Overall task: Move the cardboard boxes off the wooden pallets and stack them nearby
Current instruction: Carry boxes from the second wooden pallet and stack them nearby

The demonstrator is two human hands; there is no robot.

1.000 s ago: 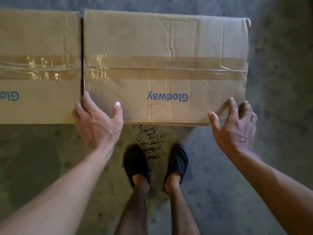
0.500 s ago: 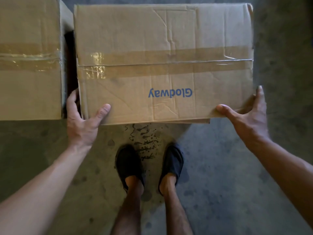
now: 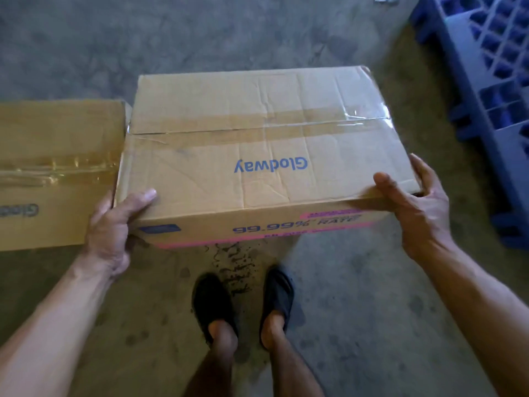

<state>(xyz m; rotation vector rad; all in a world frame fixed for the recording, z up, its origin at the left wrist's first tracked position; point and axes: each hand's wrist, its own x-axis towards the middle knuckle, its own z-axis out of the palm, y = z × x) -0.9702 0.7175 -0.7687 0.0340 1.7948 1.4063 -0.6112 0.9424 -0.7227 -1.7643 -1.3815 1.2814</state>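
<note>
The left hand (image 3: 110, 233) and right hand (image 3: 418, 207) grasp the creased, taped brown cardboard box (image 3: 257, 156) at its near corners, fingers (image 3: 423, 170) round its ends. It looks bulky and soft-walled, so it is probably best supported underneath.

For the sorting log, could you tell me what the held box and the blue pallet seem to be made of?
Held box: matte brown cardboard, creased, its seam sealed with glossy clear tape. Blue pallet: probably moulded plastic, given its uniform colour and grid of open cells.
</note>
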